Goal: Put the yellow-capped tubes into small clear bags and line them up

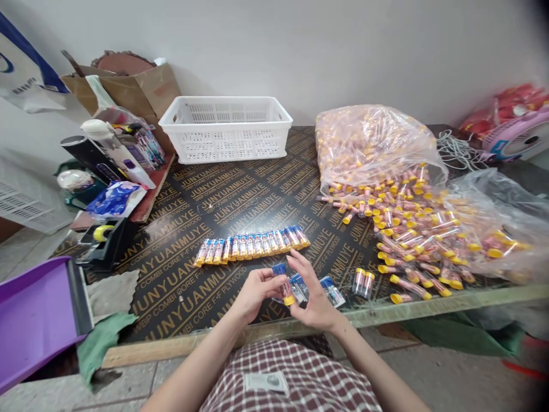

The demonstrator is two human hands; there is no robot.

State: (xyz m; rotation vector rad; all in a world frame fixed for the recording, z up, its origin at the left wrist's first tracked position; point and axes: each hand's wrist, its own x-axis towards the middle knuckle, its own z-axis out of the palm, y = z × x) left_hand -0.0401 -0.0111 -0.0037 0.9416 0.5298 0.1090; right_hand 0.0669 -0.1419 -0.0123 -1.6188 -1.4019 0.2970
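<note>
Near the front edge of the table, my left hand (256, 293) is closed on a small clear tube (286, 289) with a yellow end and a blue label at its top. My right hand (314, 294) is just to the right of the tube, its fingers apart and curved around the tube's side. Blue-topped labels (331, 290) lie partly behind my right hand. Beyond the hands is a row of blue-labelled tubes (253, 245) with yellow ends, side by side. Two tubes (363, 282) without blue labels stand or lie to the right; which, I cannot tell.
Many loose yellow-capped tubes (412, 237) spill from a large plastic bag (369, 137) at the right. A white basket (234, 140) sits at the back. A tape dispenser (103, 243), bottles and a cardboard box (128, 88) are at the left, with a purple dustpan (38, 320).
</note>
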